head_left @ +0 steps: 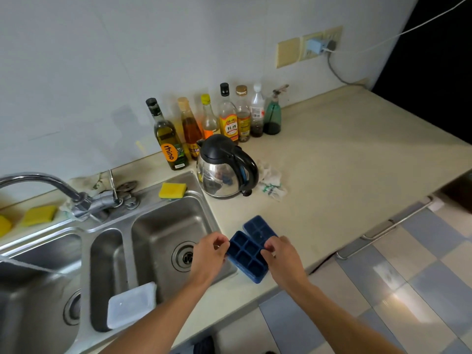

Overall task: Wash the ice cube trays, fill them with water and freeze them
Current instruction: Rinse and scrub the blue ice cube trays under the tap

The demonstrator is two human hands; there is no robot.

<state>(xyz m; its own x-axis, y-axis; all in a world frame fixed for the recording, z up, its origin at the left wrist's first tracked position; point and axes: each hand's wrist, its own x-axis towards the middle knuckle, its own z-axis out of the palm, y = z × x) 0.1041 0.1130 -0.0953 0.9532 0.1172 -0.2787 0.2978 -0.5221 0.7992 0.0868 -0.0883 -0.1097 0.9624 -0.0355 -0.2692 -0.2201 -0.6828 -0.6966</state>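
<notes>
The sink [163, 241] basin lies empty beside the trays, ready for washing. The left hand [208, 254] pinches the near ice cube tray [246, 255] at its left edge and the right hand [281, 254] at its right, probably to lift it level off the counter [344, 175]. The second tray [259, 227] lies touching it, just behind.

2 bare forearms, no sleeves

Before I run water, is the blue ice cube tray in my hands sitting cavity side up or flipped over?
Cavity side up. The near ice cube tray shows its open square pockets to the camera, held between the left hand and right hand on the counter.
</notes>
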